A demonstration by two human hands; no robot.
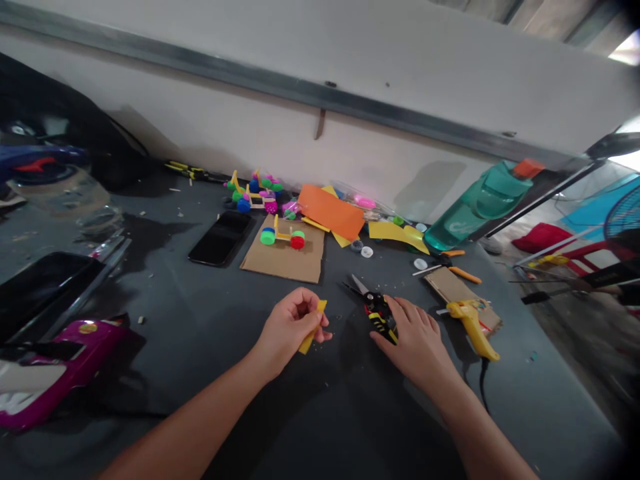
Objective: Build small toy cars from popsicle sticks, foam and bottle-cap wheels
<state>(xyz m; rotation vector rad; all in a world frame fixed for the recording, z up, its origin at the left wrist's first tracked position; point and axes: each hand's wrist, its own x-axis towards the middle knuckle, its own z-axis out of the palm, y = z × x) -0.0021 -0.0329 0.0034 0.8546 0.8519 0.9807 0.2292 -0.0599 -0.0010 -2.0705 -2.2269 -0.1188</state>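
My left hand is closed in a pinch on a narrow yellow strip, held just above the dark tabletop. My right hand is over the black-and-yellow handles of a pair of snips, thumb on the near side and fingers on the far side. The snips' blades are parted and point away to the left. Beyond my hands, a small wheeled model with green, blue and red wheels stands on a cardboard square.
At the right lie a yellow glue gun and orange-handled pliers, near a teal bottle. Orange foam sheet and more small models line the back. A phone and magenta device are leftward.
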